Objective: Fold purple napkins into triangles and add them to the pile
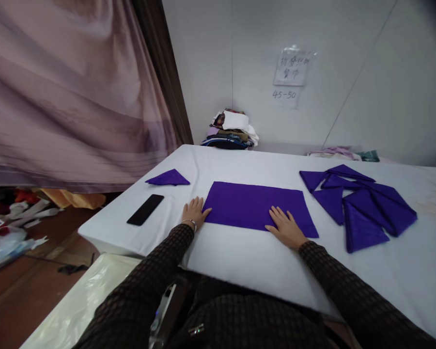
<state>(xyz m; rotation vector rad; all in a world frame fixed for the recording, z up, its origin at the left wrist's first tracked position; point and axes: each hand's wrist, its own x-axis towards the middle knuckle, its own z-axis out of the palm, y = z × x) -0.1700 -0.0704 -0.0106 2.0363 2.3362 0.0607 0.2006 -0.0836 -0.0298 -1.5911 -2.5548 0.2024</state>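
Observation:
A purple cloth napkin (240,203) lies flat in front of me, folded into a long rectangle. At its left edge rests my left hand (194,213), fingers stretched out and partly on the white tablecloth. My right hand (285,227) lies flat on the napkin's near right part, its fingers spread. Neither hand grips anything. Several purple napkins folded into triangles (366,225) overlap in a loose group to the right. One more folded purple triangle (170,178) sits by itself at the left.
A black phone (145,210) lies on the white-covered table (232,165) at left. Piled clothes (230,128) stand by the wall, with more cloth (336,153) at the back right. A pink curtain (80,87) hangs left; plastic bags (7,242) lie on the floor.

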